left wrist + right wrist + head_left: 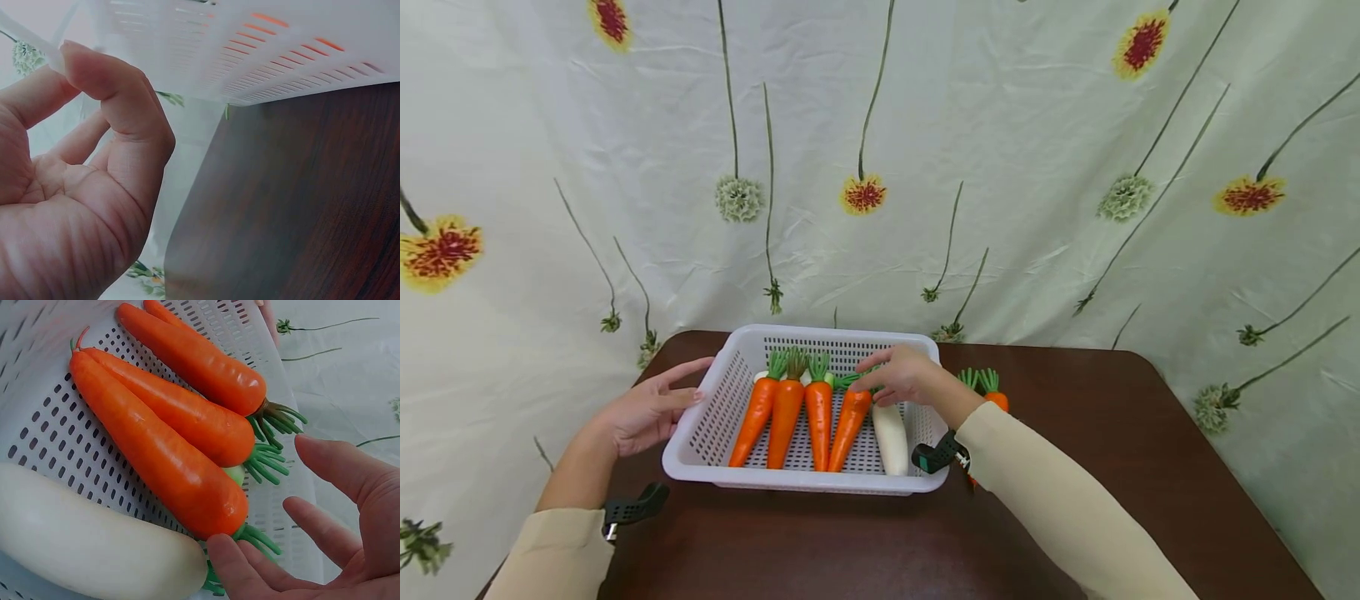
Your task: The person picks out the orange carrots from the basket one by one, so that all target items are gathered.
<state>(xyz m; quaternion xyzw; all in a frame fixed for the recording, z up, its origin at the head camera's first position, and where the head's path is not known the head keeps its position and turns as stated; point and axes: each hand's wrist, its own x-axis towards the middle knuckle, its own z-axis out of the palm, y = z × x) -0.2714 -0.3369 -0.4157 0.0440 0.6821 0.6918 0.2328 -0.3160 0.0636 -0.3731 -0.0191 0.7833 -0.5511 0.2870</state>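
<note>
A white perforated plastic basket [797,481] holds several orange carrots [786,423] with green tops, laid side by side. To their right lies a white radish [891,439]. Pale vegetables peek out behind the carrot tops, mostly hidden. My left hand [651,412] grips the basket's left rim between thumb and fingers. Over the basket's right part, my right hand [908,375] is spread with its fingers apart. In the right wrist view, its fingertips are right at the green top of the carrot [169,469] beside the radish, without being curled round it.
More carrots [996,400] lie on the dark brown table [1075,450] right of the basket, partly covered by the right forearm. A pale cloth [1000,250] with printed flowers hangs behind the table. Each wrist wears a black camera strap [636,504].
</note>
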